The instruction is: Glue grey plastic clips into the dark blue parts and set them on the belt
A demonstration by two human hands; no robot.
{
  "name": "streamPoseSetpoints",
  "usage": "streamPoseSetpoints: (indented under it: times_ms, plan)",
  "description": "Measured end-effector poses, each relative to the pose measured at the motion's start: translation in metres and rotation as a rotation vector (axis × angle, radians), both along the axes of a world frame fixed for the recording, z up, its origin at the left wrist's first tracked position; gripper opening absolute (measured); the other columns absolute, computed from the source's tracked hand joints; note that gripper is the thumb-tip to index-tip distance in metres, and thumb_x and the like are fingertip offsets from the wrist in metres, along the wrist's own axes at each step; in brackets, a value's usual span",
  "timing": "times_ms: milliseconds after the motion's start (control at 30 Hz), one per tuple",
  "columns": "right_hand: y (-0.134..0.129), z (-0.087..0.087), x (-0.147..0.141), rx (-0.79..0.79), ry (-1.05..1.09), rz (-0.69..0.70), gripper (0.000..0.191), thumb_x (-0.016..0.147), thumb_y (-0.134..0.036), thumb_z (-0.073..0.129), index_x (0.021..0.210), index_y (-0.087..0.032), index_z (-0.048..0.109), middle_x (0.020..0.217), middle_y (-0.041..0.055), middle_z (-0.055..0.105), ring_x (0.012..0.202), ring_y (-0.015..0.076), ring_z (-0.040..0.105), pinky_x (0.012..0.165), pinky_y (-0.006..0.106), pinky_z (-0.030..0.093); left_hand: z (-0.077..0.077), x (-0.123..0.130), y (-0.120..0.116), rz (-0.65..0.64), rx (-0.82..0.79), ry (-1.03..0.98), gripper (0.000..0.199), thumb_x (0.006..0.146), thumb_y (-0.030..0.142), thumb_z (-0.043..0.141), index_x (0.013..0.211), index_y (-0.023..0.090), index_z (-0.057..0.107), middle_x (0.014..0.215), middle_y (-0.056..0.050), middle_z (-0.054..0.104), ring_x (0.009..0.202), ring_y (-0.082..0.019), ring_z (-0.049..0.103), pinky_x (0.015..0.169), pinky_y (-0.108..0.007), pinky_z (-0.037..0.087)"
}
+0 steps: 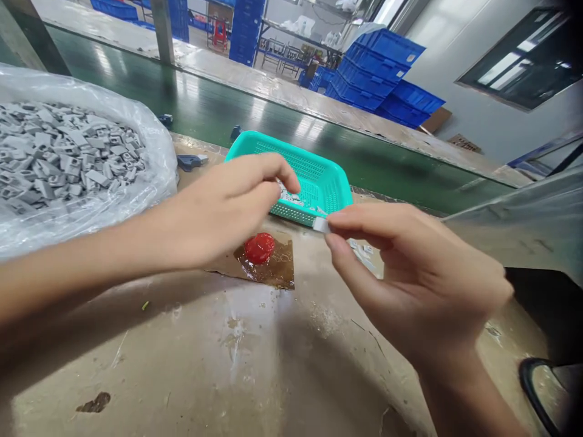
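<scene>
My right hand (pixel 410 273) pinches a small pale grey plastic piece (pixel 321 224) between thumb and index finger, in front of the basket's near right corner. My left hand (pixel 232 200) reaches over the near left side of a turquoise perforated basket (pixel 334 176). Its index finger curls down, apart from the thumb, above small light-coloured pieces (pixel 291 195) in the basket; its other fingers are hidden. Below the left hand, a shiny red lump (pixel 259 248) sits on a wet brown piece of cardboard (pixel 285 267).
A clear plastic bag (pixel 157 130) full of grey plastic parts (pixel 68 152) stands at left. Several small pale pieces (pixel 362 250) lie behind the right hand. A dark blue-grey part (pixel 189 161) lies beside the bag. A green conveyor belt (pixel 204 100) runs behind, with blue crates (pixel 373 73) beyond.
</scene>
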State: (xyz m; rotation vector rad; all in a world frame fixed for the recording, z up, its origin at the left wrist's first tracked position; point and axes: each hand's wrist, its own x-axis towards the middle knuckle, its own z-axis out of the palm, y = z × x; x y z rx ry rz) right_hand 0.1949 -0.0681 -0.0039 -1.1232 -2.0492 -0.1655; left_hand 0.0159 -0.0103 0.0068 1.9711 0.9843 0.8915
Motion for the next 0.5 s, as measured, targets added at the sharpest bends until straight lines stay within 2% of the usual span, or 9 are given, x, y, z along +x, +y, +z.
streamPoseSetpoints:
  times_ms: [133,233,400,500]
  plan:
    - [-0.003,-0.031,0.017,-0.264,0.023,0.008,0.012,0.077,-0.009,0.054,0.079,-0.019,0.060,0.079,0.0018,0.063,0.073,0.0161,0.059,0.066,0.028,0.048,0.001,-0.006,0.010,0.008,-0.077,-0.075,0.028,0.071,0.004,0.047,0.092,0.020,0.056,0.086,0.002,0.056,0.073,-0.014,0.058,0.057,-0.023,0.043]
    - [-0.004,-0.045,0.024,-0.340,0.004,-0.002,0.013,0.077,-0.009,0.053,0.078,-0.019,0.061,0.081,0.0018,0.064,0.075,0.0162,0.060,0.067,0.028,0.048,0.002,-0.006,0.010,-0.024,-0.132,-0.209,0.030,0.068,0.006,0.056,0.095,0.020,0.054,0.093,0.001,0.056,0.078,-0.016,0.060,0.061,-0.024,0.048]
    - [-0.005,-0.046,0.024,-0.327,0.000,0.006,0.015,0.076,-0.008,0.052,0.076,-0.018,0.062,0.079,0.0019,0.065,0.073,0.0158,0.061,0.067,0.027,0.048,0.002,-0.005,0.007,-0.084,-0.242,-0.271,0.015,0.075,0.011,0.055,0.086,0.019,0.059,0.077,0.001,0.058,0.080,-0.018,0.061,0.068,-0.028,0.051]
    - [-0.006,-0.046,0.021,-0.327,-0.011,0.029,0.016,0.076,-0.006,0.051,0.076,-0.018,0.063,0.077,0.0027,0.065,0.072,0.0158,0.060,0.065,0.027,0.048,-0.002,-0.006,0.011,-0.127,-0.278,-0.339,0.016,0.075,0.013,0.057,0.088,0.020,0.059,0.074,0.001,0.058,0.082,-0.019,0.061,0.068,-0.029,0.051]
